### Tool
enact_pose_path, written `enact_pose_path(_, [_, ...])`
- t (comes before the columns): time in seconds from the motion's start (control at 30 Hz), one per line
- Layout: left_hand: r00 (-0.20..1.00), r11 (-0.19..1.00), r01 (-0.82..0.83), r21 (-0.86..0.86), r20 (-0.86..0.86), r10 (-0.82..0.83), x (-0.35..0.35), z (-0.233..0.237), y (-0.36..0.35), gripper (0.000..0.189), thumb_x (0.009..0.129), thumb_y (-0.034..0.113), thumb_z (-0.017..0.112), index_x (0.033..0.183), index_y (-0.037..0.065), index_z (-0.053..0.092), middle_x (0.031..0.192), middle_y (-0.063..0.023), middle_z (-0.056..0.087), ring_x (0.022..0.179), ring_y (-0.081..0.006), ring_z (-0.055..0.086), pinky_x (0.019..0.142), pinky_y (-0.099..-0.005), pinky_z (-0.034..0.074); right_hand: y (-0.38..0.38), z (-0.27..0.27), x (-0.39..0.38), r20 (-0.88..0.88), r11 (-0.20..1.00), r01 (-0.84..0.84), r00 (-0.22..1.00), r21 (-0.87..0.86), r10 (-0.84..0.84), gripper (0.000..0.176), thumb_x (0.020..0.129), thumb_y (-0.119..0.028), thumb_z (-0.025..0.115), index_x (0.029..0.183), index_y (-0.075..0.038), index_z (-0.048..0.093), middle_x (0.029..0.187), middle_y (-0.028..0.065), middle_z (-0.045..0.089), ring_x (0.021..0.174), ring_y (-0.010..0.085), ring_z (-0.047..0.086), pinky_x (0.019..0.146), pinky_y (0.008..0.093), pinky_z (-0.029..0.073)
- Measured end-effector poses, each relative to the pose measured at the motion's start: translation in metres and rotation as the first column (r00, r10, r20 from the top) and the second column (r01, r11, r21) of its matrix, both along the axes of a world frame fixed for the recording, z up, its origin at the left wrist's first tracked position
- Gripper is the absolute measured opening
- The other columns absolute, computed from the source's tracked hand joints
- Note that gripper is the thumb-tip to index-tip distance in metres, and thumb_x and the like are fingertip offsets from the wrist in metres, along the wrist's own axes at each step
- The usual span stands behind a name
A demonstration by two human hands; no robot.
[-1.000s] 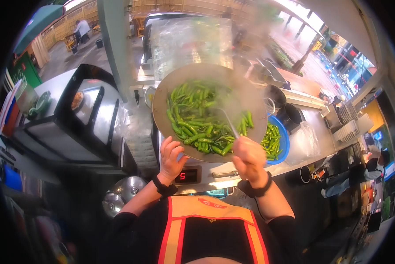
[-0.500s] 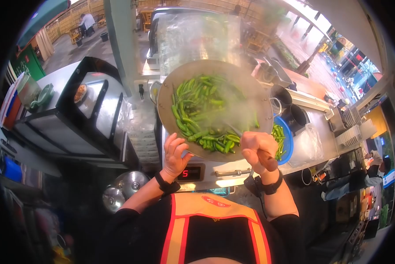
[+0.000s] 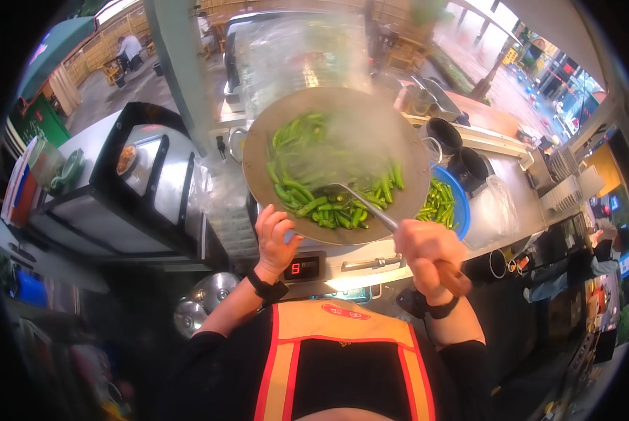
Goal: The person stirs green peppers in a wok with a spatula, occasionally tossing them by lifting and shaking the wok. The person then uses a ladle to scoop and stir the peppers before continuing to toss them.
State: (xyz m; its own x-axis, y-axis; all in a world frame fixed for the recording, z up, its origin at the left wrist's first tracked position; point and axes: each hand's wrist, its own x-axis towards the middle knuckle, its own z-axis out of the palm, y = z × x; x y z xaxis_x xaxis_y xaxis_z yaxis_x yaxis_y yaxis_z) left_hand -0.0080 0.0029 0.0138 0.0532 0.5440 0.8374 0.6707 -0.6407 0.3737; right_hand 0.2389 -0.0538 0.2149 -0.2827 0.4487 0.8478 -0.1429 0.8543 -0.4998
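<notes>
A wide wok (image 3: 407, 133) holds many green peppers (image 3: 314, 205), and steam hides part of them. My right hand (image 3: 430, 252) is closed around the handle of a metal ladle (image 3: 367, 201), whose brown wooden end sticks out below my fist. The ladle's head lies among the peppers near the middle of the wok. At the wok's near left rim is my left hand (image 3: 276, 238), thumb apart and fingers loosely bent, fingertips right at the rim. More peppers lie in a blue basin (image 3: 462, 208) to the right of the wok.
A red digit shows on the stove's display (image 3: 305, 267) below the wok. Black pots (image 3: 469, 168) stand at the right, beside a plastic bag (image 3: 498, 203) and stacked dishes (image 3: 562, 193). At the left is a black-framed cabinet (image 3: 111, 203); metal lids (image 3: 213, 291) lie low down.
My right hand has moved right and slightly down with the ladle, showing more of its shaft. Peppers have shifted in the wok. The display digit changed from 5 to 9. My left hand stays at the rim.
</notes>
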Motion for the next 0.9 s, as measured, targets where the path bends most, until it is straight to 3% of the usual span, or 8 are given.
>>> enact_pose_path(0.07, [1.000, 1.000, 0.004, -0.001, -0.003, -0.004, 0.000, 0.000, 0.000, 0.036, 0.071, 0.017, 0.077, 0.099, 0.008, 0.057, 0.113, -0.0118, 0.055, 0.121, -0.0393, 0.045, 0.103, -0.0509, 0.037, -0.002, -0.010, 0.003, 0.002, 0.991, 0.004, 1.000, -0.134, -0.004, 0.027, 0.081, -0.006, 0.063, 0.064, -0.007, 0.041, 0.054, 0.0049, 0.041, 0.048, 0.0229, 0.042, 0.046, 0.0326, 0.033])
enact_pose_path(0.17, [1.000, 1.000, 0.001, 0.000, -0.004, -0.001, 0.000, 0.002, 0.000, 0.035, 0.071, 0.017, 0.076, 0.098, 0.008, 0.057, 0.113, -0.0119, 0.054, 0.121, -0.0396, 0.045, 0.103, -0.0523, 0.036, -0.026, -0.006, 0.014, 0.127, 0.997, -0.014, 0.992, -0.078, 0.024, 0.031, 0.089, -0.016, 0.062, 0.066, -0.007, 0.042, 0.055, 0.0031, 0.042, 0.048, 0.0212, 0.041, 0.050, 0.0345, 0.035])
enact_pose_path(0.3, [1.000, 1.000, -0.002, -0.008, 0.007, 0.002, 0.001, -0.002, 0.001, 0.034, 0.071, 0.016, 0.074, 0.099, 0.008, 0.056, 0.114, -0.0129, 0.054, 0.121, -0.0405, 0.044, 0.103, -0.0537, 0.035, -0.022, -0.011, 0.023, 0.124, 0.998, 0.016, 0.992, -0.063, -0.008, 0.030, 0.086, -0.013, 0.062, 0.065, -0.006, 0.042, 0.055, 0.0048, 0.044, 0.048, 0.0234, 0.043, 0.049, 0.0340, 0.036])
enact_pose_path(0.43, [1.000, 1.000, 0.017, 0.002, 0.002, -0.017, -0.001, -0.001, -0.001, 0.034, 0.072, 0.016, 0.075, 0.099, 0.008, 0.056, 0.115, -0.0135, 0.054, 0.121, -0.0409, 0.044, 0.104, -0.0530, 0.035, 0.008, -0.044, 0.018, 0.107, 0.996, 0.088, 0.991, -0.014, -0.086, 0.030, 0.076, -0.005, 0.065, 0.061, -0.005, 0.040, 0.055, 0.0081, 0.040, 0.047, 0.0280, 0.040, 0.046, 0.0360, 0.032])
enact_pose_path(0.57, [1.000, 1.000, -0.013, 0.000, -0.023, 0.013, -0.002, -0.010, 0.002, 0.030, 0.082, 0.028, 0.068, 0.100, 0.007, 0.056, 0.117, -0.0147, 0.054, 0.122, -0.0415, 0.043, 0.103, -0.0528, 0.033, 0.004, -0.038, 0.015, 0.122, 0.985, 0.108, 0.985, 0.136, -0.125, 0.034, 0.076, -0.007, 0.071, 0.060, -0.005, 0.041, 0.054, 0.0083, 0.035, 0.047, 0.0297, 0.039, 0.045, 0.0394, 0.029])
enact_pose_path(0.7, [1.000, 1.000, 0.013, 0.013, -0.024, -0.012, 0.001, -0.005, 0.000, 0.035, 0.092, 0.037, 0.055, 0.102, 0.004, 0.053, 0.118, -0.0173, 0.052, 0.122, -0.0433, 0.042, 0.103, -0.0539, 0.030, -0.014, 0.003, 0.013, 0.036, 0.966, 0.001, 0.999, 0.260, -0.011, 0.031, 0.083, -0.007, 0.066, 0.065, -0.006, 0.041, 0.056, 0.0072, 0.038, 0.048, 0.0296, 0.041, 0.046, 0.0391, 0.030])
enact_pose_path(0.77, [0.999, 0.999, 0.028, 0.030, -0.044, -0.027, 0.001, -0.004, -0.001, 0.036, 0.093, 0.038, 0.055, 0.102, 0.004, 0.052, 0.117, -0.0176, 0.052, 0.122, -0.0439, 0.041, 0.103, -0.0543, 0.030, 0.003, -0.003, 0.007, -0.012, 0.955, 0.102, 0.995, 0.277, -0.103, 0.033, 0.076, -0.007, 0.069, 0.060, -0.006, 0.041, 0.055, 0.0086, 0.038, 0.047, 0.0291, 0.041, 0.045, 0.0394, 0.031])
enact_pose_path(0.9, [0.997, 0.999, -0.011, 0.033, -0.070, 0.013, 0.004, 0.000, -0.003, 0.037, 0.094, 0.039, 0.052, 0.103, 0.003, 0.050, 0.116, -0.0179, 0.051, 0.122, -0.0453, 0.041, 0.103, -0.0551, 0.030, 0.059, -0.051, 0.004, -0.005, 0.975, 0.222, 0.975, 0.025, -0.222, 0.029, 0.075, -0.006, 0.069, 0.062, -0.004, 0.043, 0.056, 0.0108, 0.039, 0.049, 0.0323, 0.042, 0.046, 0.0394, 0.033])
